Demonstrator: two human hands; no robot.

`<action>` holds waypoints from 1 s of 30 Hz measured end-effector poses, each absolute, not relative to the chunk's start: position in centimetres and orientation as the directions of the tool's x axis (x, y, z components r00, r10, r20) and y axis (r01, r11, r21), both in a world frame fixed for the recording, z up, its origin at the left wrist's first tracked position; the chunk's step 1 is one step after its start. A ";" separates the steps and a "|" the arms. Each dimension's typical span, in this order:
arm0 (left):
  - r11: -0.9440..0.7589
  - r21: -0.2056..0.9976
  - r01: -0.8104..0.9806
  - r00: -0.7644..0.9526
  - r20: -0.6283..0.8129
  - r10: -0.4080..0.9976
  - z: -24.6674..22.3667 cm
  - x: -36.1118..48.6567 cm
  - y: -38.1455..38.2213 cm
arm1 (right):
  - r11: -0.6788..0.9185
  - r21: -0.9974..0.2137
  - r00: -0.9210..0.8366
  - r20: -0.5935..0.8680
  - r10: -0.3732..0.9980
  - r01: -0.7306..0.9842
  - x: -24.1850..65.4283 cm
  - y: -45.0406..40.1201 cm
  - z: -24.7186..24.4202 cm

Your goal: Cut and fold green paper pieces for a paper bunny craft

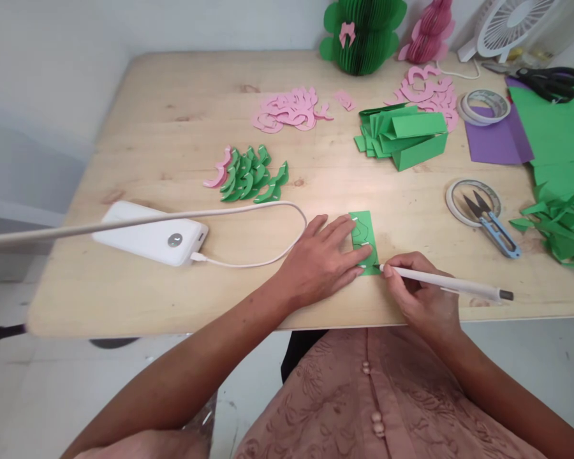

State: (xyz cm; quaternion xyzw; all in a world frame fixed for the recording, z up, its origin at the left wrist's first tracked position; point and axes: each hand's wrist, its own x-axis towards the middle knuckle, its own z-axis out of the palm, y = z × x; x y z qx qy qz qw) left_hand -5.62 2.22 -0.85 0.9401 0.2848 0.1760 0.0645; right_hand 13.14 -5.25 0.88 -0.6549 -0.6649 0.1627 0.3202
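A small green paper rectangle (363, 224) lies on the wooden table near its front edge, with dark curved outlines drawn on it. My left hand (318, 258) rests flat with spread fingers, the tips pressing on the paper's left side. In my right hand (418, 293) is a white pen (440, 278), pinched close to its point. The pen's tip meets the lower right part of the paper, and its dark end points to the right.
A white power bank (148, 233) with a cable lies left. Behind are green cut pieces (249, 172), pink cut pieces (289, 109) and folded green strips (404, 134). Blue thread snips (495, 226) lean on a tape roll (454, 203) at right; black scissors (548, 81) lie farther back.
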 end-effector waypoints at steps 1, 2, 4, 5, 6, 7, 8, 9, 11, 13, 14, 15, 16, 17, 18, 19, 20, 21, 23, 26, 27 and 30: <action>-0.831 0.222 0.511 0.777 0.294 0.557 -0.9 -5.6 2.2 | 0.094 -0.637 0.058 0.213 0.975 0.765 13.1 -5.2 0.9; -0.832 0.221 0.509 0.778 0.294 0.555 -0.9 -5.6 2.2 | 0.099 -0.639 0.052 0.212 0.976 0.763 13.1 -5.2 1.0; -0.833 0.219 0.508 0.779 0.295 0.553 -0.9 -5.6 2.2 | 0.106 -0.644 0.042 0.209 0.977 0.757 13.0 -5.2 1.0; -0.833 0.219 0.508 0.779 0.297 0.553 -0.9 -5.6 2.2 | 0.106 -0.648 0.042 0.209 0.977 0.754 13.1 -5.2 1.0; -0.833 0.220 0.508 0.778 0.297 0.554 -0.9 -5.6 2.3 | 0.102 -0.652 0.047 0.208 0.977 0.751 13.1 -5.2 1.0; -0.832 0.221 0.508 0.778 0.296 0.554 -0.9 -5.6 2.3 | 0.095 -0.655 0.057 0.207 0.977 0.750 13.1 -5.3 1.0; -0.832 0.222 0.508 0.778 0.296 0.554 -0.9 -5.6 2.3 | 0.085 -0.658 0.072 0.208 0.976 0.748 13.2 -5.3 1.0; -0.832 0.222 0.508 0.779 0.295 0.554 -0.9 -5.6 2.3 | 0.075 -0.660 0.086 0.208 0.974 0.748 13.2 -5.4 0.9; -0.832 0.222 0.508 0.779 0.294 0.554 -0.9 -5.6 2.3 | 0.062 -0.658 0.101 0.207 0.973 0.750 13.3 -5.5 0.8; -0.832 0.221 0.509 0.779 0.293 0.554 -0.8 -5.6 2.3 | 0.061 -0.656 0.100 0.205 0.974 0.753 13.3 -5.5 0.7; -0.832 0.221 0.510 0.779 0.292 0.555 -0.8 -5.6 2.3 | 0.063 -0.653 0.095 0.203 0.974 0.754 13.3 -5.5 0.7; -0.831 0.221 0.510 0.779 0.291 0.556 -0.8 -5.6 2.3 | 0.063 -0.650 0.094 0.203 0.975 0.757 13.3 -5.5 0.8; -0.831 0.222 0.510 0.778 0.292 0.556 -0.7 -5.6 2.3 | 0.063 -0.647 0.091 0.203 0.975 0.760 13.3 -5.5 0.8; -0.831 0.223 0.510 0.778 0.291 0.556 -0.7 -5.6 2.3 | 0.064 -0.642 0.088 0.202 0.975 0.764 13.3 -5.5 0.8; -0.830 0.224 0.510 0.778 0.291 0.556 -0.7 -5.6 2.3 | 0.066 -0.639 0.084 0.203 0.976 0.766 13.3 -5.4 0.8; -0.831 0.225 0.509 0.779 0.290 0.556 -0.7 -5.6 2.3 | 0.068 -0.637 0.081 0.201 0.976 0.767 13.2 -5.4 0.9; -0.830 0.226 0.509 0.778 0.290 0.557 -0.7 -5.6 2.3 | 0.071 -0.638 0.076 0.199 0.977 0.767 13.2 -5.4 0.9; -0.830 0.226 0.509 0.779 0.289 0.556 -0.7 -5.6 2.3 | 0.072 -0.640 0.073 0.196 0.978 0.765 13.2 -5.4 0.9; -0.831 0.225 0.509 0.779 0.290 0.556 -0.6 -5.6 2.3 | 0.074 -0.644 0.068 0.193 0.979 0.762 13.1 -5.4 1.0; -0.830 0.225 0.511 0.778 0.289 0.557 -0.7 -5.6 2.3 | 0.081 -0.648 0.054 0.186 0.981 0.757 13.1 -5.4 1.0; -0.829 0.227 0.511 0.778 0.286 0.559 -0.7 -5.6 2.3 | 0.081 -0.650 0.053 0.185 0.981 0.755 13.1 -5.4 1.0; -0.827 0.232 0.512 0.778 0.282 0.561 -0.7 -5.7 2.3 | 0.059 -0.652 0.083 0.185 0.979 0.756 13.2 -5.4 1.0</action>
